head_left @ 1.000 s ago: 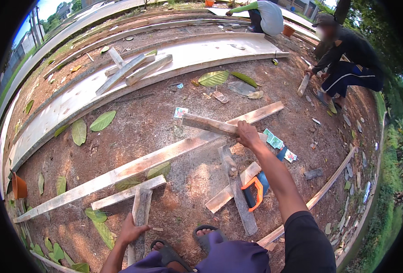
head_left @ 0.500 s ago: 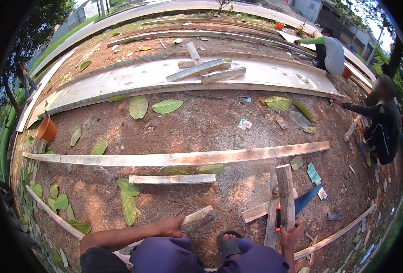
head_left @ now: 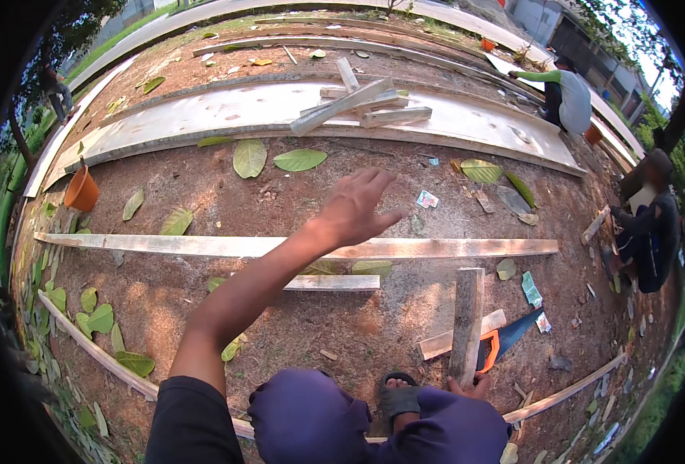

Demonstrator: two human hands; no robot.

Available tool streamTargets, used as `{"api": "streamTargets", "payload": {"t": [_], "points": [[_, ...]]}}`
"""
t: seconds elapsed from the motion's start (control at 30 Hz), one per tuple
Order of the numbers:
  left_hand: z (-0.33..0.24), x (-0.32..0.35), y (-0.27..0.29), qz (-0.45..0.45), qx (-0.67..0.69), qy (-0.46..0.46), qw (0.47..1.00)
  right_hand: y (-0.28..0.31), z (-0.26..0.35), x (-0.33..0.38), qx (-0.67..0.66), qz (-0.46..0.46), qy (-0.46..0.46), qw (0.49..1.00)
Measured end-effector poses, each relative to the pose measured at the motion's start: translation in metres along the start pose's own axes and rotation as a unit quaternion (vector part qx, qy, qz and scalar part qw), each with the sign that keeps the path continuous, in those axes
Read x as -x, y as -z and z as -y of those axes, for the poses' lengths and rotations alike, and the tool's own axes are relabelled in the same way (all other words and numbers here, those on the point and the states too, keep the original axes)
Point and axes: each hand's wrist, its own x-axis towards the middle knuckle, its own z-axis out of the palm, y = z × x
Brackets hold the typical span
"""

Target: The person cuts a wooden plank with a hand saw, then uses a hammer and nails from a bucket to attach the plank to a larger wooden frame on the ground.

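Observation:
My left hand (head_left: 354, 207) is raised and stretched forward with fingers apart, holding nothing, above a long pale plank (head_left: 164, 244) that lies across the dirt. My right hand (head_left: 472, 384) grips the near end of a short wooden board (head_left: 466, 317) that points away from me, low by my knees. A handsaw with an orange handle and blue blade (head_left: 506, 339) lies just right of that board, over another short piece (head_left: 437, 343). A shorter plank (head_left: 342, 282) lies parallel to the long one, partly hidden by my left forearm. My sandalled foot (head_left: 398, 396) shows between my knees.
Loose boards (head_left: 358, 100) are piled on a pale concrete strip (head_left: 203, 116) further out. An orange bucket (head_left: 81, 188) stands at the left. A person crouches at the right (head_left: 650, 224); another bends over at the far right (head_left: 568, 97). Large leaves and a thin edging strip (head_left: 95, 352) lie around.
My left hand left the short wood piece by my knee and rose forward, open, over the long plank. The view tilted slightly; my right hand stays at the board's near end.

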Motion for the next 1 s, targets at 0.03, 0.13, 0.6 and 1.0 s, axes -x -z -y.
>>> {"api": "streamTargets", "payload": {"t": [0.03, 0.13, 0.6, 1.0], "points": [[0.009, 0.035, -0.024, 0.043, 0.003, -0.024, 0.999, -0.007, 0.004, 0.003, 0.008, 0.007, 0.015, 1.000], [0.030, 0.129, -0.084, 0.134, 0.054, 0.050, 0.988, -0.014, 0.046, 0.010, 0.014, 0.052, -0.005, 0.999], [0.074, 0.317, -0.140, 0.035, 0.040, 0.256, 0.965, -0.081, 0.032, -0.013, 0.027, 0.107, 0.161, 0.981], [0.145, 0.236, -0.138, 0.034, -0.193, 0.209, 0.958, -0.073, 0.037, 0.006, -0.114, 0.111, 0.214, 0.964]]}}
